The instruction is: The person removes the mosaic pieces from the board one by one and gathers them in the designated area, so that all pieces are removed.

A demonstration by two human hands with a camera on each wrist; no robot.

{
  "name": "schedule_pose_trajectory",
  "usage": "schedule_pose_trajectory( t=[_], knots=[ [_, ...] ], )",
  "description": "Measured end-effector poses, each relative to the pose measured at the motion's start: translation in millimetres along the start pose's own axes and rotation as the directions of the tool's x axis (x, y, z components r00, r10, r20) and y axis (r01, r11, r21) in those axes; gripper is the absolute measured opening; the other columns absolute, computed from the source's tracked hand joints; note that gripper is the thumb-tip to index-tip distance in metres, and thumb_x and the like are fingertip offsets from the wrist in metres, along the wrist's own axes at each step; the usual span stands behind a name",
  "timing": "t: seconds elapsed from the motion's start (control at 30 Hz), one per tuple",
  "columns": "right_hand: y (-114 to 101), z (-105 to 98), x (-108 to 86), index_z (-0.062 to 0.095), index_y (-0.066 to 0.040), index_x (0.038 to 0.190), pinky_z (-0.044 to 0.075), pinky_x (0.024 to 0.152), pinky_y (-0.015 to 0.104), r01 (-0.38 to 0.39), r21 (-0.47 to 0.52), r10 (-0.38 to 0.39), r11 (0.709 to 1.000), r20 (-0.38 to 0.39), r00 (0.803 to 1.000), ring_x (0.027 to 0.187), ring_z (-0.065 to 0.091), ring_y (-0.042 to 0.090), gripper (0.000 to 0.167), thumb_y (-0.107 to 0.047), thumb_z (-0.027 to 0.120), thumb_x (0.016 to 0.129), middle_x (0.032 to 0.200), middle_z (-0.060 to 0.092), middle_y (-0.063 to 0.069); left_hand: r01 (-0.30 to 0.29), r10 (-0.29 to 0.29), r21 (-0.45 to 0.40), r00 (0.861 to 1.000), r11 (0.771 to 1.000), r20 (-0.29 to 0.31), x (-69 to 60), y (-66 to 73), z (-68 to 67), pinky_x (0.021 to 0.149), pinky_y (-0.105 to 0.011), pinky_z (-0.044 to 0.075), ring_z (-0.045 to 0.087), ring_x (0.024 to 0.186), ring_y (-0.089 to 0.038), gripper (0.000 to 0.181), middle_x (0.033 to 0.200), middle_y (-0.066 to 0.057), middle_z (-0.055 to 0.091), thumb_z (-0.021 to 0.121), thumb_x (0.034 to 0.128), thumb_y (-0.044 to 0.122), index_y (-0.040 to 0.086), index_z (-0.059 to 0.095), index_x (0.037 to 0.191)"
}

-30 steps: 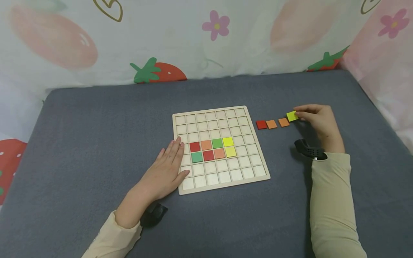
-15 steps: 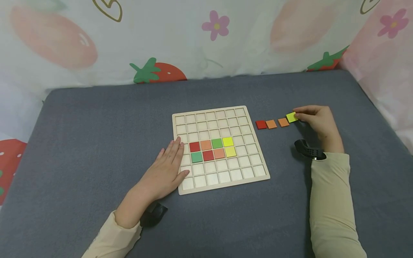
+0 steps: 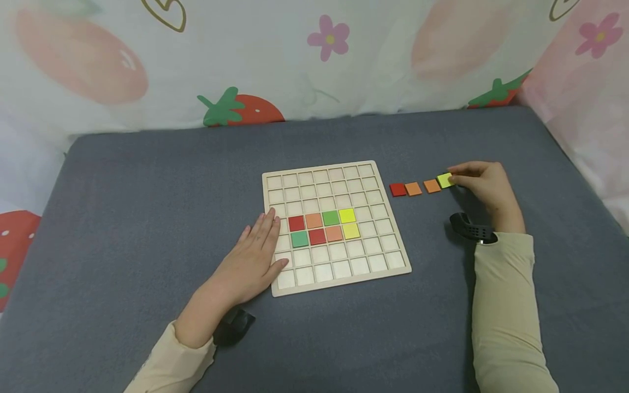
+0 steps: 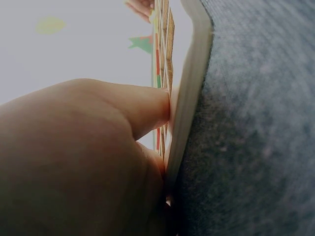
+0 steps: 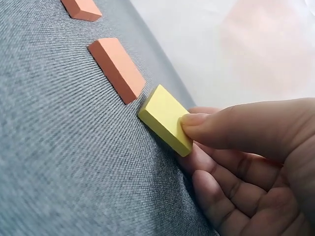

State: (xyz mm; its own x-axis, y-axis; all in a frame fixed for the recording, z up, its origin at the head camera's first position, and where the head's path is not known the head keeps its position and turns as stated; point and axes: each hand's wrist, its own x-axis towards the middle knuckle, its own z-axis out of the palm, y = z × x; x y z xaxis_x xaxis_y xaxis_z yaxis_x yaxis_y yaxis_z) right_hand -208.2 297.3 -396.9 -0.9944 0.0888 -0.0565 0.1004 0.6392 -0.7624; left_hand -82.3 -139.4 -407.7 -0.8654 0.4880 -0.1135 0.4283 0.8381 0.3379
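My left hand (image 3: 248,265) rests with straight fingers on the left edge of a wooden grid board (image 3: 344,281); its thumb presses on the frame in the left wrist view. Red, orange, green and yellow tiles fill two short rows of squares in the board's middle. To the right of the board, my right hand (image 3: 486,188) pinches a yellow tile (image 5: 165,120) between thumb and fingers. That tile is held tilted at the right end of a loose row, close beside an orange tile (image 5: 117,69). Another orange tile (image 3: 413,189) and a red tile (image 3: 398,190) continue the row leftward.
The table has a grey cloth (image 3: 162,191) over it. A curtain (image 3: 373,82) printed with fruit and flowers hangs behind its far edge. Black wrist devices sit under both forearms, the right one (image 3: 469,226) just above the cloth.
The yellow tile in my right hand has come down slightly toward the cloth, at the end of the row. My left hand and the board stay where they were.
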Motion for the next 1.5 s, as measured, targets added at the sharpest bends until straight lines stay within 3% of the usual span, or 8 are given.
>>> schedule_pose_trajectory(
  t=[0.17,0.33,0.53,0.73,1.03,1.5],
  knots=[
    [-1,-1,-1.7,0.064,0.009,0.115,0.041,0.076,0.02,0.006,-0.008,-0.006,1.0,0.019,1.0,0.093,0.05,0.005,0.035,-0.013,0.068,0.088,0.085,0.058,-0.024,0.004,-0.004,0.004,1.0,1.0,0.016,-0.7,0.1,0.2,0.112,-0.05,0.013,0.002,0.143,-0.032,0.072,0.156,-0.019,0.001,0.045,0.0988,0.033,-0.007,0.01,0.148],
    [-4,-6,-1.0,0.066,0.005,0.114,0.043,0.074,0.016,0.008,0.059,-0.008,0.998,0.007,1.0,0.091,0.053,0.001,0.034,-0.013,0.07,0.086,0.081,0.061,-0.027,-0.001,0.0,0.016,0.999,1.0,0.04,6.2,-1.3,-8.6,0.113,-0.05,0.011,-0.001,0.143,-0.032,0.074,0.156,-0.019,-0.002,0.045,0.0992,0.034,-0.006,0.007,0.148],
    [-13,-20,-1.5,0.07,-0.003,0.11,0.045,0.071,0.013,-0.003,0.171,0.011,0.985,-0.045,0.999,0.087,0.056,0.002,0.025,-0.009,0.069,0.086,0.081,0.065,-0.022,-0.01,0.007,0.044,0.997,0.999,0.076,17.0,1.4,-23.4,0.113,-0.048,0.007,-0.005,0.143,-0.03,0.075,0.156,-0.018,-0.006,0.042,0.0998,0.035,-0.005,0.002,0.149],
    [-24,-24,-4.9,0.071,-0.004,0.11,0.044,0.071,0.015,-0.015,0.217,0.036,0.976,-0.093,0.995,0.084,0.057,0.003,0.025,-0.008,0.069,0.086,0.082,0.065,-0.016,-0.016,0.012,0.042,0.995,0.999,0.097,17.6,5.8,-28.8,0.114,-0.048,0.006,-0.006,0.143,-0.03,0.076,0.156,-0.018,-0.008,0.041,0.1,0.035,-0.005,0.0,0.149],
    [-43,-18,-13.9,0.071,-0.001,0.108,0.045,0.072,0.016,0.007,0.314,0.004,0.949,-0.034,0.999,0.081,0.061,0.005,0.023,-0.005,0.069,0.085,0.084,0.067,-0.01,-0.011,0.008,0.026,0.993,1.0,0.115,12.0,11.3,-28.9,0.114,-0.047,0.006,-0.007,0.143,-0.029,0.075,0.156,-0.017,-0.009,0.04,0.1003,0.035,-0.004,-0.001,0.149],
    [-75,14,-21.6,0.071,0.002,0.103,0.048,0.073,0.019,0.104,0.321,-0.135,0.941,0.076,0.988,0.083,0.062,0.008,0.02,0.001,0.07,0.082,0.086,0.068,-0.008,-0.006,0.005,0.004,0.993,1.0,0.118,3.2,13.3,-26.0,0.114,-0.047,0.006,-0.007,0.143,-0.029,0.074,0.156,-0.016,-0.009,0.041,0.1002,0.035,-0.004,0.001,0.149]
  ],
)
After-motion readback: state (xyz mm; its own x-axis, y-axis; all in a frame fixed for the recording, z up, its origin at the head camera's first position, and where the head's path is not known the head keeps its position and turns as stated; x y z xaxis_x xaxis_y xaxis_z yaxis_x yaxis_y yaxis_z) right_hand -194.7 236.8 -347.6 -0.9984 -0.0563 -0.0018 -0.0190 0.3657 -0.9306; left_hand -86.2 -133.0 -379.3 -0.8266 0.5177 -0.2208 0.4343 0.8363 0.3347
